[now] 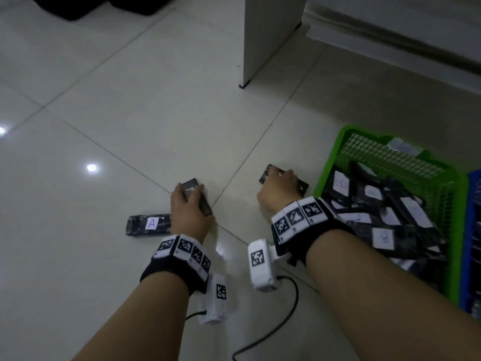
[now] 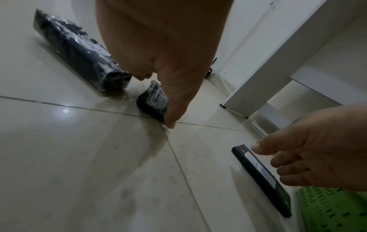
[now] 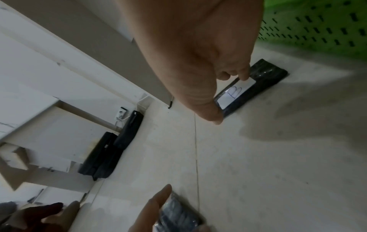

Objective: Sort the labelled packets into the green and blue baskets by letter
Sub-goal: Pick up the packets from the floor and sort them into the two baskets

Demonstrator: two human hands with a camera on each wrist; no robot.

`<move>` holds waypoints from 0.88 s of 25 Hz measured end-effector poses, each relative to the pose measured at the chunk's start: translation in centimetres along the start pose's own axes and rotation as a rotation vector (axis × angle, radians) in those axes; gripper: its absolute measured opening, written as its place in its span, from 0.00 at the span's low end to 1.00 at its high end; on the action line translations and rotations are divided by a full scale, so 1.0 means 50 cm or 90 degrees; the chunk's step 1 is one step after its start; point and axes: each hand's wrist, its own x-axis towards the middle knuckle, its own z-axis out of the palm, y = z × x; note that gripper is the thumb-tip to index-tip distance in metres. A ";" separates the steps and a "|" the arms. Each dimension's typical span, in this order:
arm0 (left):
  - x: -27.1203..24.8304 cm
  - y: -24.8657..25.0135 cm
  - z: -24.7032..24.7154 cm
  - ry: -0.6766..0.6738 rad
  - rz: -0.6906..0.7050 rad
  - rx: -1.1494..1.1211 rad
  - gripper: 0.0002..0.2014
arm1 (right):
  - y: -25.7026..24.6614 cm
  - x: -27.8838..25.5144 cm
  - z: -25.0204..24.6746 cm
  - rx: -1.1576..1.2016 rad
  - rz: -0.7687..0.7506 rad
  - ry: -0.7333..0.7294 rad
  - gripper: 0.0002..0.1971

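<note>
**Two packets under two hands, one label hidden**

The packet marked B lay flat on the floor at the centre right of the head view, just beside the green basket. The right hand was down on it, thumb at one long edge and fingers curled onto the other, closing on it though it was not yet lifted. Left of centre, the left hand had its thumb and fingers clamped round a second dark packet at a tile joint; no label showed on it in any view. A third packet, marked A, lay at lower left, touched by neither hand.

The green basket already held many packets; the blue basket showed only as a strip at the right edge.

The likely trouble was misfiling: the basket tag was too blurred to read, and the left packet's letter was hidden, so it could go in the wrong basket unless turned over. The glossy wrap, pinched by its thin edges off smooth tile, could also slip.
</note>
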 end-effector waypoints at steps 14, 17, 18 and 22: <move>-0.051 -0.020 -0.013 0.069 -0.053 -0.395 0.17 | -0.020 -0.030 0.093 -0.043 -0.054 0.118 0.25; -0.064 -0.011 -0.016 0.042 -0.139 -0.524 0.18 | -0.011 -0.047 0.082 0.204 -0.085 0.092 0.27; -0.066 0.002 -0.018 0.047 -0.161 -0.586 0.17 | -0.005 -0.050 0.070 0.264 -0.091 0.092 0.27; -0.076 0.083 -0.036 0.020 -0.151 -0.796 0.15 | 0.022 -0.060 0.012 0.389 -0.103 0.150 0.17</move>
